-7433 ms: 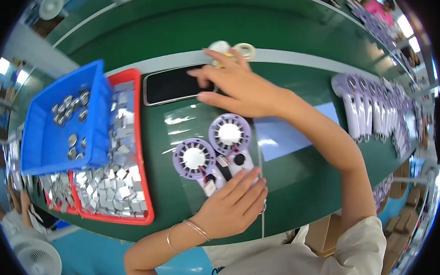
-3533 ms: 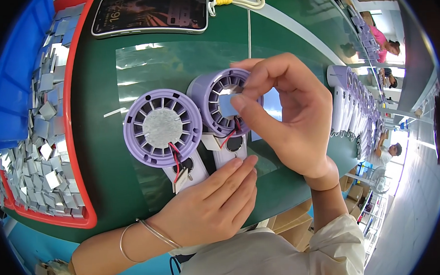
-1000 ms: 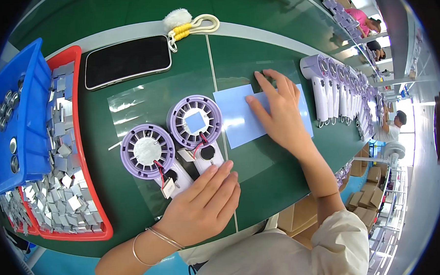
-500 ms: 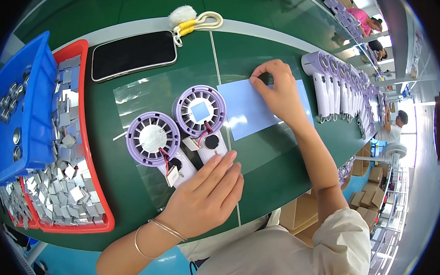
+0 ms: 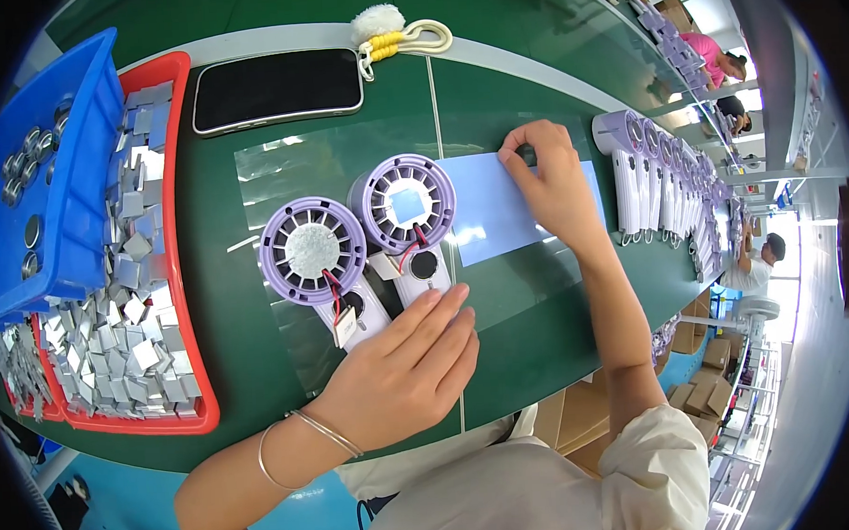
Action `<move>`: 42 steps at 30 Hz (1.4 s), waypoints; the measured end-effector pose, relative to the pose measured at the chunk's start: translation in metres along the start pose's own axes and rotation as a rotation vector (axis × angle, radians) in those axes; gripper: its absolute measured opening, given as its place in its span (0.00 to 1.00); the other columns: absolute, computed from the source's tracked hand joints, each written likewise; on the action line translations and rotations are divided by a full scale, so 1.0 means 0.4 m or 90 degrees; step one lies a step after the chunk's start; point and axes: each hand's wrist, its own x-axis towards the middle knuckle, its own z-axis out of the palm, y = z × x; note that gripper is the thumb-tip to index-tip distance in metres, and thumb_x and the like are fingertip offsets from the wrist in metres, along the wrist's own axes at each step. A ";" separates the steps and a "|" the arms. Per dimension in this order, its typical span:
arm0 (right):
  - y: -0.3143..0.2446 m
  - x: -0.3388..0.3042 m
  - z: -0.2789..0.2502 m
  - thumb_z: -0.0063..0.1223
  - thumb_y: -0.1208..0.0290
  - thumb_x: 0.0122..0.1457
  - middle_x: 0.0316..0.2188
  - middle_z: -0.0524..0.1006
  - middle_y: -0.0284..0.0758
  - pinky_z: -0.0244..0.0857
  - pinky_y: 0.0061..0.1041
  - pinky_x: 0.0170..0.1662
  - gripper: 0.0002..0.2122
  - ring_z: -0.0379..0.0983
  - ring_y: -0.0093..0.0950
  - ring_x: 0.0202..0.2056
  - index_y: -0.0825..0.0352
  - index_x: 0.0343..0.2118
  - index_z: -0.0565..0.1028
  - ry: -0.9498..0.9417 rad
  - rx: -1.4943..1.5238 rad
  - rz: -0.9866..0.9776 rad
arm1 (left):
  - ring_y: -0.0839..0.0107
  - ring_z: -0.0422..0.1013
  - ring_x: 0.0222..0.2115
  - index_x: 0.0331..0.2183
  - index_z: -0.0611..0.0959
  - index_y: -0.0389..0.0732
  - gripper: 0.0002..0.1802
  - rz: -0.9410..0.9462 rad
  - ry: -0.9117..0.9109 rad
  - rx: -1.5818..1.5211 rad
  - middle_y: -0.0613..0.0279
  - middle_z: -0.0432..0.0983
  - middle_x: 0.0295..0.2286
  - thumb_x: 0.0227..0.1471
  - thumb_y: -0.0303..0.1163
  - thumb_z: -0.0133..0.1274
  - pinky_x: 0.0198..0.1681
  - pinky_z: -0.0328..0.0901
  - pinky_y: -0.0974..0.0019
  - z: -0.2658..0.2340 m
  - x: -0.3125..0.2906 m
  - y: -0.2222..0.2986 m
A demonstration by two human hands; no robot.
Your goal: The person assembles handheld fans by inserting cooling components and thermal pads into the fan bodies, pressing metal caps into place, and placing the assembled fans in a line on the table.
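Two purple handheld fans (image 5: 283, 288) (image 5: 371, 228) lie side by side on a clear plastic sheet, their round heads facing up. Red and black wires run from each head to a small white connector piece. The left fan has a pale round pad at its centre; the right one carries a small blue square on its white centre. My left hand (image 5: 400, 361), fingers stretched out, rests over the lower ends of their white handles and partly hides them. At the top edge of a smooth blue sheet (image 5: 484, 210), my right hand (image 5: 544, 179) pinches with thumb and forefinger.
On the left stand a blue bin (image 5: 90, 204) with round metal parts and a red tray (image 5: 190, 351) full of small silver-grey squares. A phone (image 5: 279, 89) and a cord with a white pompom (image 5: 378, 23) lie behind. Several purple fans (image 5: 634, 189) line the right side.
The whole view has shifted slightly, so the table things appear a little to the right and higher. Both hands keep nearly the same places on the fans and the blue sheet.
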 end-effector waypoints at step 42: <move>-0.375 0.034 0.042 0.60 0.86 0.48 0.23 0.77 0.32 0.61 0.30 0.55 0.15 0.73 0.30 0.49 0.69 0.39 0.72 -0.241 0.309 -0.228 | 0.68 0.75 0.41 0.36 0.84 0.35 0.14 0.013 0.039 0.042 0.61 0.79 0.37 0.45 0.29 0.54 0.49 0.67 0.66 0.002 -0.016 -0.003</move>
